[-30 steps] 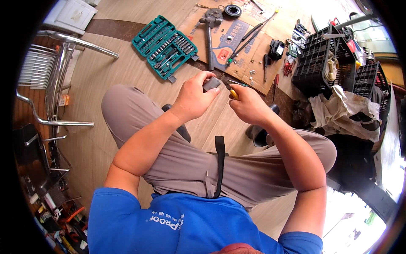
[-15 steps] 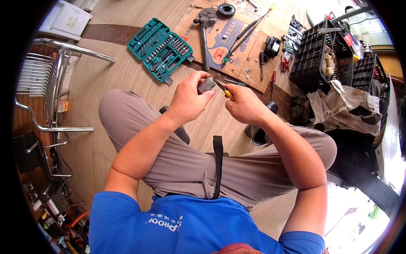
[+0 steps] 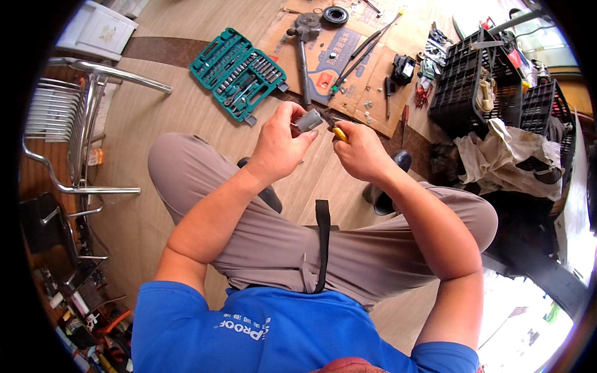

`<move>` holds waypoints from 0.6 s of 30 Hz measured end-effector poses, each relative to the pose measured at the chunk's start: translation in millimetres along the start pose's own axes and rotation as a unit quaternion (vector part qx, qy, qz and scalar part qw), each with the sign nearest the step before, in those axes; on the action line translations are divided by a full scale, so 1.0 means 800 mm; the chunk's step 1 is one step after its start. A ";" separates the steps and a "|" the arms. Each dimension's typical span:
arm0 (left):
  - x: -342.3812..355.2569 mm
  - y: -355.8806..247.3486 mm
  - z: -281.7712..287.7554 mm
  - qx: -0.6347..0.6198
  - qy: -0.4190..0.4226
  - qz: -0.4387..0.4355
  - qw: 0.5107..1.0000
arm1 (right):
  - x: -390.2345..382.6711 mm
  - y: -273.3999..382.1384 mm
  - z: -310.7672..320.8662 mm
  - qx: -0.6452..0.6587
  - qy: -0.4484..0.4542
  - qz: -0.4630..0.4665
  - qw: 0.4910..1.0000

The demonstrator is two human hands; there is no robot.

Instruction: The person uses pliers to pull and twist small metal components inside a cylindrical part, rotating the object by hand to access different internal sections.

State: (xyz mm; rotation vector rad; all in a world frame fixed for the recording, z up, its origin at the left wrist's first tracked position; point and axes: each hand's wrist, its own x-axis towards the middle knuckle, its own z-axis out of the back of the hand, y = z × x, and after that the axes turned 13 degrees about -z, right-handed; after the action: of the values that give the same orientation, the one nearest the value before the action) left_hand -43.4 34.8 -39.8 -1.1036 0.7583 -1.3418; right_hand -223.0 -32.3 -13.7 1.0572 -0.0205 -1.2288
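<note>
My left hand (image 3: 283, 140) is closed around a short grey metal cylinder (image 3: 309, 120), its end pointing to the right. In my right hand (image 3: 364, 152) are pliers with yellow handles (image 3: 340, 133), gripped in the fist. The dark jaws of the pliers are right beside the cylinder's right end; I cannot tell whether they touch it. Both hands are held above the floor, in front of my knees, just short of the cardboard sheet (image 3: 354, 56).
On the cardboard lie a hammer-like tool (image 3: 305, 62), a black ring (image 3: 335, 16), long dark rods (image 3: 367, 53) and small hardware. A green socket set (image 3: 239, 74) lies open at left. Black crates (image 3: 457, 81) stand right; a metal-framed chair (image 3: 81, 124) is far left.
The cylinder has turned in my left hand, showing more of its side. The pliers' jaws have shifted a little at its end. A small speck now shows on the floor beside my left hand.
</note>
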 end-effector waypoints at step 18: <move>0.003 -0.017 0.001 -0.026 0.065 0.065 0.995 | -0.001 -0.002 -0.003 0.053 0.091 -0.034 0.994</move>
State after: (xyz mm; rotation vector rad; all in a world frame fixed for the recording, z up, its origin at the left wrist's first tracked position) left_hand -47.1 33.9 -26.0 -0.9977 0.9502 -1.2987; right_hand -223.5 -30.3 -15.5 1.2675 0.0920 -1.1978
